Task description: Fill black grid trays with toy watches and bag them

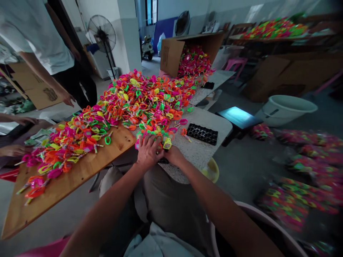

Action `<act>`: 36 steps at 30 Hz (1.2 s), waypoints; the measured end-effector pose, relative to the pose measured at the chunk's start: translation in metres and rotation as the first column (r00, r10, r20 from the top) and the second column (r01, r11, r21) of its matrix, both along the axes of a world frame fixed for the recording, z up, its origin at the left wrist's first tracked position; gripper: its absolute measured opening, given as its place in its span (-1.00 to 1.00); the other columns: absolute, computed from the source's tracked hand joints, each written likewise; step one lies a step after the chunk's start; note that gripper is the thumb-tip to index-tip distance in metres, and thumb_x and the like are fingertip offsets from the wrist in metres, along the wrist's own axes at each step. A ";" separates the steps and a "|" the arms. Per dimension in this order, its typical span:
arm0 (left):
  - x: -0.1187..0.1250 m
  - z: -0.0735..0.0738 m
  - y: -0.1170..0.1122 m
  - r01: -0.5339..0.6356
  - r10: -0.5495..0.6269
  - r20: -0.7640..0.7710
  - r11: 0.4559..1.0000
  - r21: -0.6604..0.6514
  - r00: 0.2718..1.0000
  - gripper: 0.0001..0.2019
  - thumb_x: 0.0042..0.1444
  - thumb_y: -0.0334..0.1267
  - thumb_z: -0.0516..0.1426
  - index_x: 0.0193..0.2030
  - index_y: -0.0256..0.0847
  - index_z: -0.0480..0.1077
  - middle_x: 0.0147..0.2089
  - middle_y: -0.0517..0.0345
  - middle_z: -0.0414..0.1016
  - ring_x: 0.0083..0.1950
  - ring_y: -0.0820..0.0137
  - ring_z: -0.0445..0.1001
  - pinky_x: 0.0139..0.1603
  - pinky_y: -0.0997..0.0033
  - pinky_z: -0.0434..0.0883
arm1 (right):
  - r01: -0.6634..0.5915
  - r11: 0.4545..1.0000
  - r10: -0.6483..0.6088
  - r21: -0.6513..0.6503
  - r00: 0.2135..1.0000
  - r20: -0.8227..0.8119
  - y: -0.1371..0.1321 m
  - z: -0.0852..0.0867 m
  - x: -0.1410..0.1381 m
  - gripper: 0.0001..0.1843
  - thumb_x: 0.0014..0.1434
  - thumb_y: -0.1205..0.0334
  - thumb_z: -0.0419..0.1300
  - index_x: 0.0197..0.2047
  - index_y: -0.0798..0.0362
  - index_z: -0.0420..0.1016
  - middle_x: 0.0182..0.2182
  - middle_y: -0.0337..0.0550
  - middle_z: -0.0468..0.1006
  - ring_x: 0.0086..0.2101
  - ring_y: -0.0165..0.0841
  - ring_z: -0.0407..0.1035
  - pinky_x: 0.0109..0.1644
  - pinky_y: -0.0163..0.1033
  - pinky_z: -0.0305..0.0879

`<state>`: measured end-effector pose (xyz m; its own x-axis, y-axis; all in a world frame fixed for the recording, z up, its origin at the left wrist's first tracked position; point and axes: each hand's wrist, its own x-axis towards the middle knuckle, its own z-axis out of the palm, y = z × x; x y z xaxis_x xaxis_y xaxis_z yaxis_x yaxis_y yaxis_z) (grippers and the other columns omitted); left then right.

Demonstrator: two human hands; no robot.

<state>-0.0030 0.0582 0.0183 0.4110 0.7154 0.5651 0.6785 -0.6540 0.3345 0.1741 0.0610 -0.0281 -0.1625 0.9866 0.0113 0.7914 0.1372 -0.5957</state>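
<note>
My left hand (pixel 148 150) lies palm-down at the near edge of a big heap of small neon plastic toys (pixel 144 100), fingers spread over a handful of them. My right hand (pixel 173 154) sits close beside it at the table's front edge, curled against a yellow-green piece (pixel 167 143); its fingers are mostly hidden. The toys are pink, orange, green and yellow loops on sticks. They cover a speckled stone table (pixel 198 151) and a wooden board (pixel 80 171) to the left.
A black gridded tray (pixel 202 134) lies right of my hands. A tipped cardboard box (pixel 187 53) spills toys at the far end. A person in a white shirt (pixel 40 35) stands at left; other hands (pixel 12 150) work there. White basin (pixel 288 109) and bagged toys (pixel 300 192) on the floor.
</note>
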 end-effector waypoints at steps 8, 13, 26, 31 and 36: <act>0.003 0.001 0.001 -0.002 0.002 -0.007 1.000 0.023 1.000 -0.51 0.19 -0.15 0.25 0.26 -0.07 0.38 0.24 -0.07 0.44 0.36 -0.06 0.27 0.51 -0.36 -0.25 | 0.003 0.999 -0.012 0.052 0.984 0.175 -0.005 0.004 -0.019 -0.65 0.33 0.18 0.10 0.10 0.05 0.57 0.05 0.07 0.59 -0.05 -0.19 0.50 -0.03 -0.25 0.32; -0.008 0.010 -0.006 0.010 -0.006 -0.057 0.998 0.061 0.998 -0.48 0.24 -0.10 0.22 0.32 -0.08 0.32 0.31 -0.11 0.38 0.41 -0.04 0.23 0.52 -0.31 -0.15 | 0.095 0.988 -0.091 0.122 0.995 -0.038 -0.005 0.019 0.026 -0.66 0.33 0.32 0.04 0.01 0.03 0.61 -0.07 -0.07 0.65 -0.07 -0.28 0.50 0.01 -0.27 0.33; -0.100 -0.047 -0.007 -0.173 0.309 0.454 0.933 -0.317 0.835 -0.58 0.30 -0.22 0.06 0.27 -0.19 0.26 0.19 -0.09 0.46 0.17 0.26 0.49 0.20 0.17 0.47 | 0.503 0.859 -0.512 0.097 0.835 0.202 0.008 0.019 0.080 -0.67 0.32 0.13 0.10 -0.16 0.13 0.63 -0.24 0.13 0.67 -0.21 -0.19 0.54 -0.19 -0.27 0.29; -0.091 -0.058 -0.005 -0.073 0.269 0.374 0.883 -0.463 0.888 -0.60 0.20 -0.21 0.13 0.17 -0.21 0.36 0.02 0.02 0.59 0.05 0.27 0.57 0.14 0.25 0.49 | 0.330 0.942 -0.333 -0.068 0.882 -0.334 -0.024 0.014 0.032 -0.71 0.27 0.09 0.08 -0.21 0.08 0.56 -0.43 -0.15 0.64 -0.50 -0.37 0.45 -0.39 -0.35 0.22; -0.085 -0.067 -0.003 -0.069 0.280 0.328 0.845 -0.530 0.902 -0.66 0.21 -0.13 0.15 0.07 -0.24 0.41 -0.08 0.03 0.61 -0.15 0.30 0.58 -0.10 0.34 0.52 | 0.272 0.962 -0.268 -0.023 0.928 -0.259 -0.029 -0.005 -0.001 -0.74 0.26 0.14 0.12 -0.26 0.09 0.59 -0.45 -0.14 0.62 -0.46 -0.36 0.45 -0.37 -0.34 0.16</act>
<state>-0.0880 0.0549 -0.0489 0.0804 0.9771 0.1972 0.5148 -0.2101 0.8311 0.1729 0.0317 -0.0332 0.1201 0.9923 0.0300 0.6197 -0.0513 -0.7832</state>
